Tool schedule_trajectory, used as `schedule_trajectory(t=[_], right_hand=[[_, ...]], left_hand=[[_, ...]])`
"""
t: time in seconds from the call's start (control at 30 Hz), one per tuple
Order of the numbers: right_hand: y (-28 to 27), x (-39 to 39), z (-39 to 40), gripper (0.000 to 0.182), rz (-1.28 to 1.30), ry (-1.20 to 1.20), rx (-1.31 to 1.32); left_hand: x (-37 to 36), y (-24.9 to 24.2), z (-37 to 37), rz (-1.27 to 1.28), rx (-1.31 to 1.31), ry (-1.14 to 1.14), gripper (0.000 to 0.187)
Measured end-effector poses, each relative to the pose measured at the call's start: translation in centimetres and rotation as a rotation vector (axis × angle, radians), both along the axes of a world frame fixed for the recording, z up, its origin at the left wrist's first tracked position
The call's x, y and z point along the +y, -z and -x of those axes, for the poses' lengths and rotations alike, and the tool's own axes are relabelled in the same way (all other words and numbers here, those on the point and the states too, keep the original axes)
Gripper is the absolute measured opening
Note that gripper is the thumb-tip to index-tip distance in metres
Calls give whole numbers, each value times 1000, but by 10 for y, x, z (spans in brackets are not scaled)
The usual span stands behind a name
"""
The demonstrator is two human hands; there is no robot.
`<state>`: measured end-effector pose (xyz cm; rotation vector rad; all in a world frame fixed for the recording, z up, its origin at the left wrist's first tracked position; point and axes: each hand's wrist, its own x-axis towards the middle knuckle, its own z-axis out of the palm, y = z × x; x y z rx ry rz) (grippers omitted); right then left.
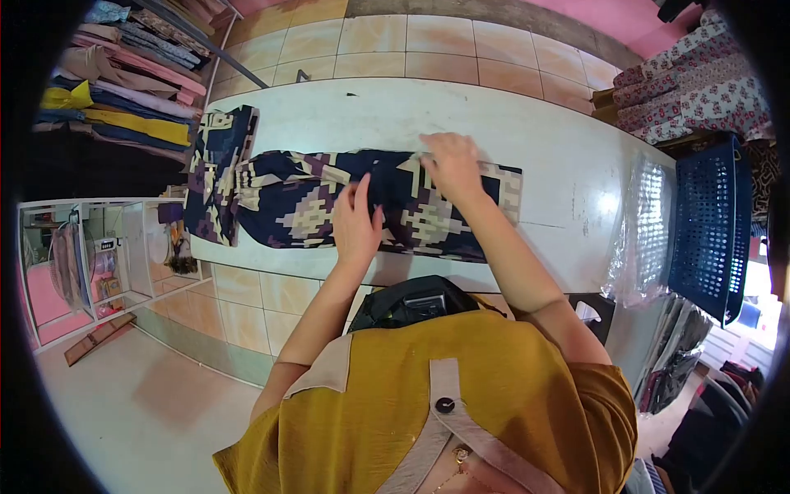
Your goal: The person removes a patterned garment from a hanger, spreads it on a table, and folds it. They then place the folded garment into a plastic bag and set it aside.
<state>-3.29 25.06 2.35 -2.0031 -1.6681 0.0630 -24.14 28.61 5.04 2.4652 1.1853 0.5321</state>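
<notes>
A navy garment (309,210) with blocky cream and purple patterns lies folded into a long strip on the white table (568,198). At its left end a crosswise section (216,185) sits beside a gathered part. My left hand (357,226) rests on the middle of the cloth, thumb and fingers apart. Farther right, my right hand (454,167) reaches over the garment's far edge with its fingers loosely extended, slightly smeared by motion. Neither hand shows cloth gripped between the fingers.
A blue perforated basket (709,230) and clear plastic packaging (642,230) are at the table's right end. Folded clothes (123,107) fill a rack at left, and floral garments (699,86) hang at upper right. A black bag (415,305) lies against the near table edge.
</notes>
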Motion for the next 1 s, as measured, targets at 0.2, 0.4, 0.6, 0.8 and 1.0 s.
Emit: schedule_trajectory(t=[0.2, 0.4, 0.6, 0.8, 1.0], right_hand=[[12, -90, -43, 51, -17, 325, -89], [33, -104, -47, 60, 270, 260, -198], [-13, -79, -12, 66, 203, 226, -32], [-22, -22, 81, 73, 110, -189, 20], [19, -14, 112, 69, 256, -248, -127]], left_hand=[[5, 40, -59, -129, 111, 246, 56], [16, 54, -45, -124, 193, 231, 57], [40, 37, 84, -164, -441, -486, 40], [91, 62, 180, 753, -888, -1146, 71], [143, 84, 185, 641, -945, -945, 54]])
